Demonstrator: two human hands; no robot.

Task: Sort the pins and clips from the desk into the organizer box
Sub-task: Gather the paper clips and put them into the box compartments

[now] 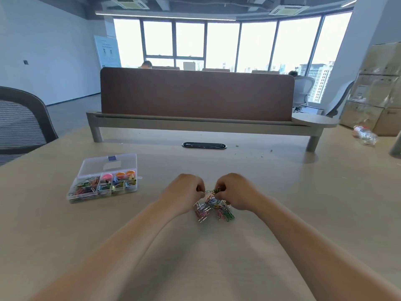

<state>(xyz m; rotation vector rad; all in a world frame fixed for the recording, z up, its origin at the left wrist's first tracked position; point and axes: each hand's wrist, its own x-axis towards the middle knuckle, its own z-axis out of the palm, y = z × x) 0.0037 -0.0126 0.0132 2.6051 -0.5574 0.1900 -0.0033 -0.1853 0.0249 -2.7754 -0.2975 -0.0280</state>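
Hands, left (187,190) and right (233,191), pinch tangled clips (213,208); yanking could scatter them across desk (282,192), missing box (104,183).

A pale wooden surface (282,192) fills the foreground. At its far edge stands a brown divider panel (195,94). Behind it, tall windows (223,46) let in bright daylight. A mesh office chair (19,120) stands at the left, stacked cardboard boxes (377,88) at the right. The wall (47,51) is white.
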